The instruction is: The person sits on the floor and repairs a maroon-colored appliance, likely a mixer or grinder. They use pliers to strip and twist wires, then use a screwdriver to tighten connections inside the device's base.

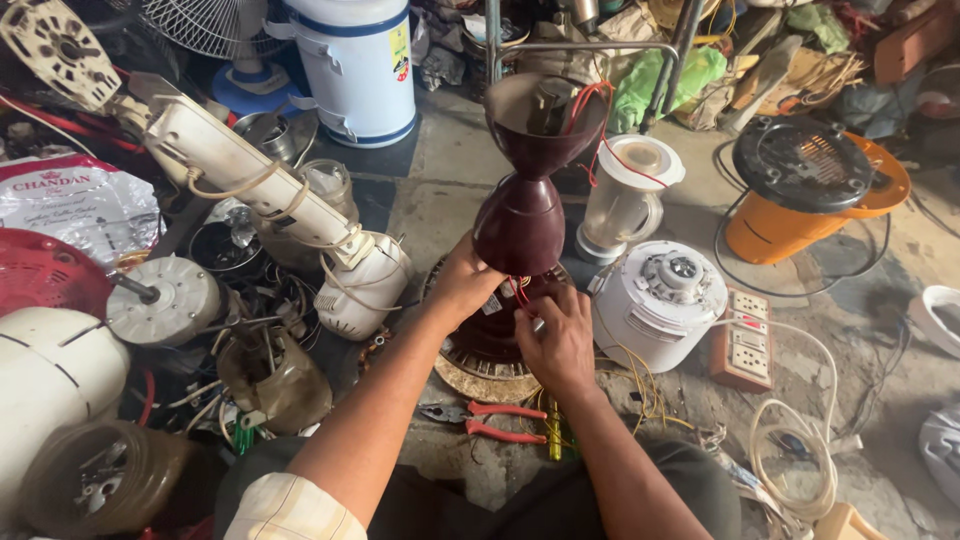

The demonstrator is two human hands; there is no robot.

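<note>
Fan motor (pixel 487 345) is being largely hidden by both hands; maroon canopy (pixel 520 222) is being gripped by left hand (pixel 462 283); red wires (pixel 519 293) are being pinched by right hand (pixel 556 335).

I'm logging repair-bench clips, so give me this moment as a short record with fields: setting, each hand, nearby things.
setting: cluttered workshop floor, seen from above
left hand: grips the lower maroon cup of a ceiling fan assembly
right hand: fingers at the red wires under that cup
fan motor: lies beneath both hands
red-handled pliers: on the floor by the forearms
white mixer base: right of the hands
socket board: beside the base
</note>
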